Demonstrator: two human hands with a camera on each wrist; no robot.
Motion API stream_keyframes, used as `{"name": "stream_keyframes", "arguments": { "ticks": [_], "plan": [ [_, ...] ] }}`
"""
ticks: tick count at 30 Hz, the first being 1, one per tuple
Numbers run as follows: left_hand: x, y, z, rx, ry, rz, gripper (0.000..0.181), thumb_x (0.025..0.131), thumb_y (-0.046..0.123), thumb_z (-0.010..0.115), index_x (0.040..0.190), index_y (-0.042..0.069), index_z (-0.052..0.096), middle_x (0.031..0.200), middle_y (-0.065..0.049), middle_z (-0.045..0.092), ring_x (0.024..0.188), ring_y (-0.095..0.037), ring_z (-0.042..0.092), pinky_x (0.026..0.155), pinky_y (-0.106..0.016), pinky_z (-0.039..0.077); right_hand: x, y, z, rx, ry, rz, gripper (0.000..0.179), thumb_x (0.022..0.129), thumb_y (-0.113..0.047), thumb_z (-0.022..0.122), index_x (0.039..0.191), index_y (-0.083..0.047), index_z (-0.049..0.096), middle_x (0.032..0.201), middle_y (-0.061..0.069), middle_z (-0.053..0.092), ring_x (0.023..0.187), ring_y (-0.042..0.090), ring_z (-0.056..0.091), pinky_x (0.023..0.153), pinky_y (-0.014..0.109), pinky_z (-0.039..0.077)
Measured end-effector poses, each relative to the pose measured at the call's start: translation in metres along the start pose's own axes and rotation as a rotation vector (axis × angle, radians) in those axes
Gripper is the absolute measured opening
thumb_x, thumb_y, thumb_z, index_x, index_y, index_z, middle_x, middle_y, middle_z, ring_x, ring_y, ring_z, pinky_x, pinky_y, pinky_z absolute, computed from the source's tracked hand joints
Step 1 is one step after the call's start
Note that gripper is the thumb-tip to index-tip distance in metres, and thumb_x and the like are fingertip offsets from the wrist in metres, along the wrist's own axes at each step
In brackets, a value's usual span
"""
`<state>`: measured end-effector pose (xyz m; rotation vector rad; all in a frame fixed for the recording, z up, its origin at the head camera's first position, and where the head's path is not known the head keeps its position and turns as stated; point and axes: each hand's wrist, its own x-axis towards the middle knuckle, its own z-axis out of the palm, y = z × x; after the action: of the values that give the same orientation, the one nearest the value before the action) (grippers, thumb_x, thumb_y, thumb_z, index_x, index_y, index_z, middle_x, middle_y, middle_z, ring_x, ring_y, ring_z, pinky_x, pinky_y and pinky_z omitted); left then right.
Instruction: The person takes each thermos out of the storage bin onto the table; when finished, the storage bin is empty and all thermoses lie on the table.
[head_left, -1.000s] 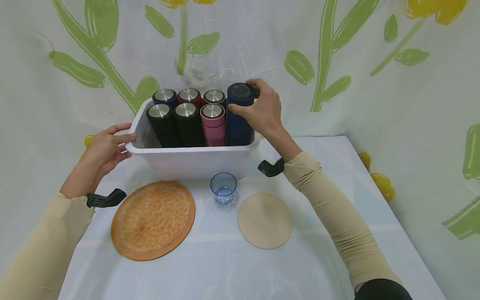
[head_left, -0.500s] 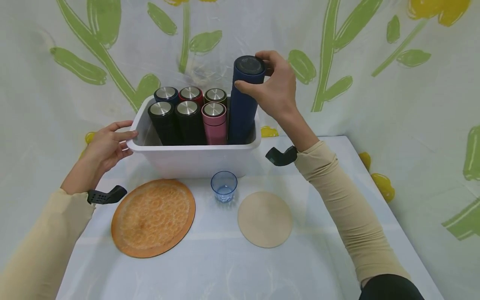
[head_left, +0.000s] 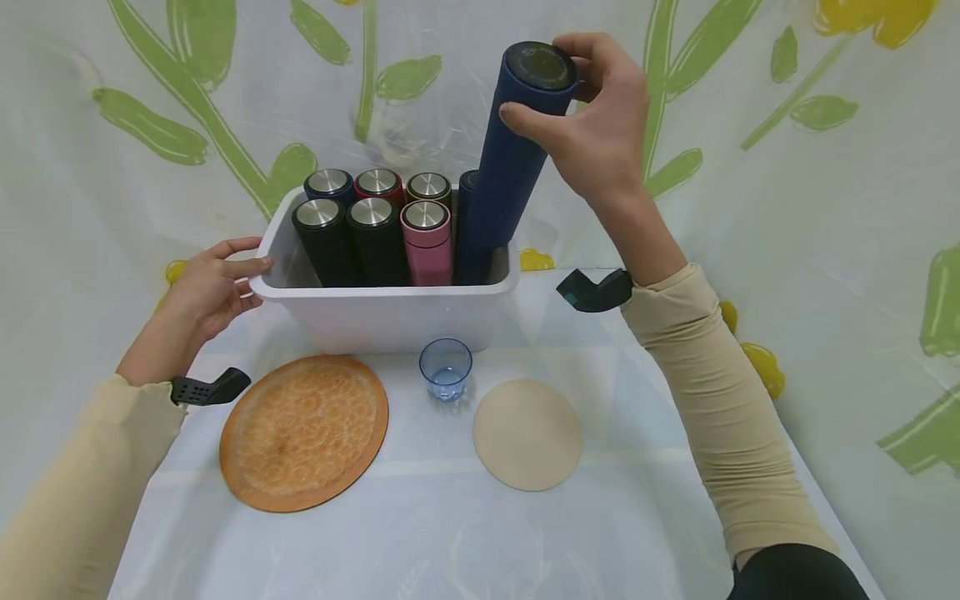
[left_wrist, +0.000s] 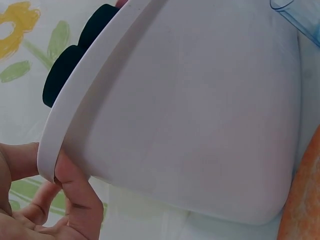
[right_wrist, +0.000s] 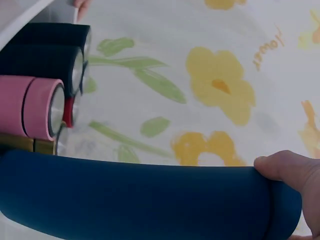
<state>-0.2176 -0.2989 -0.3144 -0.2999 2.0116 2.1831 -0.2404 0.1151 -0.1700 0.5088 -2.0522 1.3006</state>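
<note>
My right hand grips a tall dark blue thermos bottle round its top end, thumb on the near side. The bottle leans to the right, its lower end just at the rim of the white tub. In the right wrist view the blue thermos lies across the bottom with the thumb on its end. My left hand pinches the tub's left rim; the left wrist view shows thumb and finger on either side of that rim. Inside stand a pink bottle, black bottles and several others with steel tops.
In front of the tub is a small blue glass. A round orange-brown mat lies at left, a round beige mat at right, both on the white table. Behind hangs a flower-patterned sheet.
My right hand has lifted the blue thermos up and to the right from the tub's right end, and it tilts more. Another dark blue bottle now shows behind it. My left hand stays on the rim.
</note>
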Motion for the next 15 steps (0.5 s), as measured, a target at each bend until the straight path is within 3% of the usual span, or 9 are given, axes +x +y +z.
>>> {"name": "stream_keyframes", "arguments": {
  "ticks": [8, 15],
  "plan": [
    [-0.003, 0.0, 0.0, 0.024, 0.001, 0.003, 0.041, 0.094, 0.018, 0.071, 0.129, 0.026, 0.051, 0.124, 0.002, 0.046, 0.085, -0.013, 0.061, 0.07, -0.02, 0.053, 0.006, 0.002, -0.023, -0.025, 0.059, 0.068, 0.06, 0.075, -0.017, 0.087, 0.128, -0.004, 0.061, 0.111, 0.002, 0.064, 0.099, 0.013, 0.059, 0.091, 0.021, 0.043],
    [-0.005, 0.002, 0.001, 0.071, 0.018, 0.005, 0.048, 0.09, 0.024, 0.074, 0.132, 0.028, 0.051, 0.126, 0.005, 0.046, 0.09, -0.013, 0.062, 0.075, -0.019, 0.053, 0.009, 0.013, -0.038, -0.102, 0.086, 0.099, 0.057, 0.076, -0.019, 0.086, 0.127, -0.007, 0.063, 0.109, -0.002, 0.062, 0.098, 0.01, 0.057, 0.09, 0.02, 0.042]
  ]
}}
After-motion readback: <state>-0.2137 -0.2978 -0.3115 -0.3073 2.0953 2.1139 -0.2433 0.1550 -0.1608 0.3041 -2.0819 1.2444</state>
